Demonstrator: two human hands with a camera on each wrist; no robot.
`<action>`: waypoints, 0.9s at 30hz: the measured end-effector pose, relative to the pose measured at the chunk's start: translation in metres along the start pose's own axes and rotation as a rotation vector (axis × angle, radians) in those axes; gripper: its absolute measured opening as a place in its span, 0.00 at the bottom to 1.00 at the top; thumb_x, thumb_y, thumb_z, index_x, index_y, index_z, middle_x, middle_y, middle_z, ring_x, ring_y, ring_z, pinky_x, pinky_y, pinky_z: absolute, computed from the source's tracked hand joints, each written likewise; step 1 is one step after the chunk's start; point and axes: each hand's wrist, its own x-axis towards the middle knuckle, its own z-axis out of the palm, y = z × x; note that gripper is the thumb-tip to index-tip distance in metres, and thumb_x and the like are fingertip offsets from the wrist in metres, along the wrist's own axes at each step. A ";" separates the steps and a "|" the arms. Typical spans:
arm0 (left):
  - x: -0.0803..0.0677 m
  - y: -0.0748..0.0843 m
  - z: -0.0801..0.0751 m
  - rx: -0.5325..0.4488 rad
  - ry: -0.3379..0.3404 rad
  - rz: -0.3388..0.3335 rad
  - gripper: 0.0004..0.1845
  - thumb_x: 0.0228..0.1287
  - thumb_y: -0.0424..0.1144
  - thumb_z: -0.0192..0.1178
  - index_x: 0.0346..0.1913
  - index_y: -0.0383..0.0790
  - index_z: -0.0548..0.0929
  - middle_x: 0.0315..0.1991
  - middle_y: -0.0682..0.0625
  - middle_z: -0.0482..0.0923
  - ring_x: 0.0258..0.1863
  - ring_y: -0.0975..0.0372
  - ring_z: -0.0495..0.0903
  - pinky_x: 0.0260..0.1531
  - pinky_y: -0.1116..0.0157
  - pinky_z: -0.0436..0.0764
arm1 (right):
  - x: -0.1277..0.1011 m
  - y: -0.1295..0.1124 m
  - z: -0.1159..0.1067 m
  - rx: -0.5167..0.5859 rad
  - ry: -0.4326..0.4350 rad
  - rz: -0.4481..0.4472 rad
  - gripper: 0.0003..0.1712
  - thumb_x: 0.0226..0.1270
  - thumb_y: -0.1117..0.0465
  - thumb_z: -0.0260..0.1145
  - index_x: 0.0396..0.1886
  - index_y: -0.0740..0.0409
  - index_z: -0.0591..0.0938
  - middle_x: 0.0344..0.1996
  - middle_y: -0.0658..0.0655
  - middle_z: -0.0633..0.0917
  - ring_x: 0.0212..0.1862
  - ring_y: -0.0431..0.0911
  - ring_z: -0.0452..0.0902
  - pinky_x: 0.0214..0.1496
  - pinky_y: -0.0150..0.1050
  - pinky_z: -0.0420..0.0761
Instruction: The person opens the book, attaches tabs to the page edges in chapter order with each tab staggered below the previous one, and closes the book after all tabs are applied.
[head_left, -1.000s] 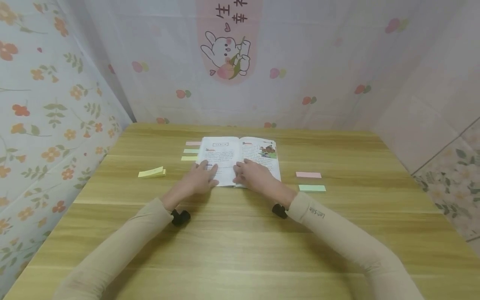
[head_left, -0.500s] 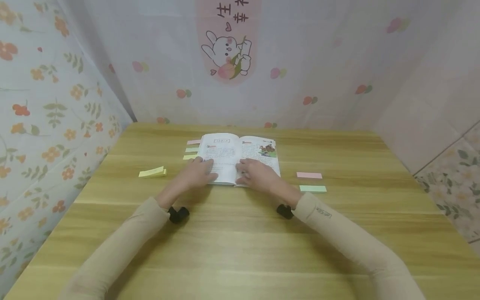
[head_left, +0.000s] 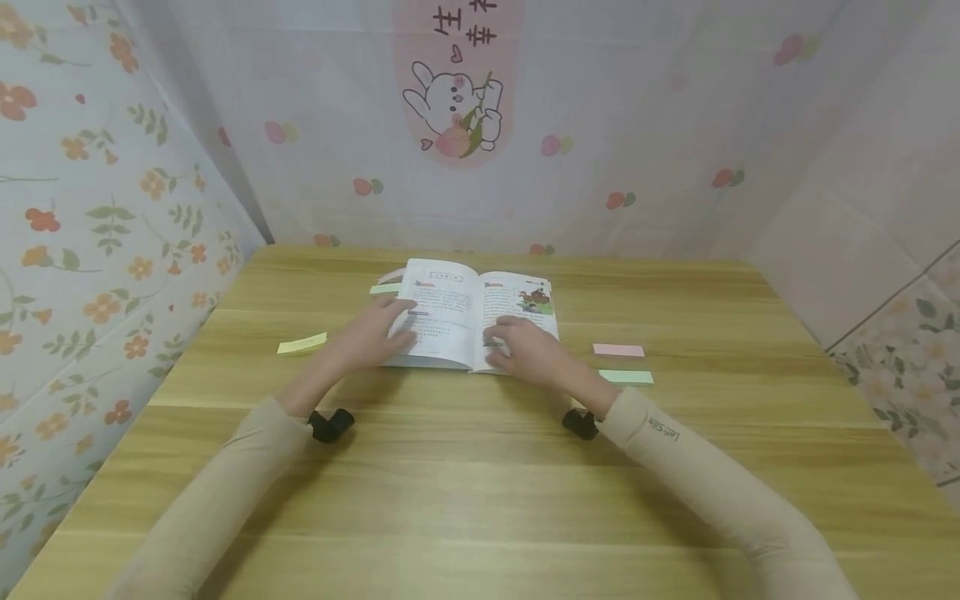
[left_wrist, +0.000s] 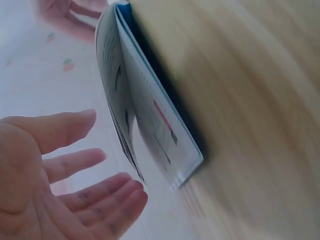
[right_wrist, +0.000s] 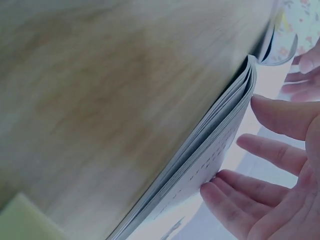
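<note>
An open picture book (head_left: 468, 317) lies at the middle of the wooden table (head_left: 480, 467). Its left half is raised off the wood, which the left wrist view shows as a lifted blue cover (left_wrist: 165, 125). My left hand (head_left: 369, 335) is at that raised left page with its fingers (left_wrist: 75, 162) straight and spread. Whether they touch the paper I cannot tell. My right hand (head_left: 527, 347) lies on the right page, its fingers (right_wrist: 272, 150) straight on the paper beside the page edges (right_wrist: 215, 145).
A yellow sticky pad (head_left: 302, 343) lies left of the book. A pink note (head_left: 618, 350) and a green note (head_left: 626, 377) lie to its right. A green tab (head_left: 385, 288) shows by the book's left edge. Papered walls close three sides.
The book's left half has risen off the table and now hides part of the tabs beside it. My left hand drew back leftward; my right hand shifted slightly right on its page.
</note>
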 end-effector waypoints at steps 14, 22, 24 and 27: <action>-0.028 -0.025 -0.035 -0.065 0.018 -0.052 0.28 0.72 0.35 0.61 0.68 0.23 0.68 0.66 0.26 0.67 0.63 0.34 0.69 0.60 0.38 0.71 | -0.007 0.004 -0.001 0.007 -0.001 0.048 0.20 0.71 0.57 0.68 0.58 0.62 0.83 0.59 0.68 0.80 0.61 0.60 0.75 0.64 0.52 0.76; -0.045 -0.046 -0.045 0.000 0.011 -0.047 0.26 0.70 0.34 0.63 0.64 0.21 0.71 0.63 0.24 0.69 0.59 0.32 0.71 0.57 0.38 0.73 | -0.009 0.005 -0.002 0.001 -0.015 0.069 0.21 0.71 0.56 0.67 0.59 0.61 0.82 0.59 0.67 0.79 0.61 0.60 0.75 0.63 0.52 0.76; -0.047 -0.053 -0.047 0.017 -0.003 -0.063 0.26 0.70 0.34 0.63 0.64 0.21 0.71 0.63 0.24 0.69 0.59 0.32 0.71 0.56 0.38 0.74 | -0.009 0.005 -0.002 -0.004 -0.015 0.077 0.21 0.71 0.56 0.67 0.60 0.61 0.82 0.59 0.67 0.79 0.61 0.60 0.75 0.63 0.52 0.76; -0.052 -0.062 -0.050 0.035 -0.027 -0.094 0.28 0.68 0.35 0.65 0.65 0.21 0.70 0.64 0.23 0.67 0.59 0.31 0.70 0.56 0.38 0.74 | -0.010 0.005 -0.002 -0.001 -0.019 0.093 0.21 0.71 0.56 0.67 0.60 0.61 0.82 0.59 0.68 0.79 0.61 0.60 0.75 0.62 0.52 0.77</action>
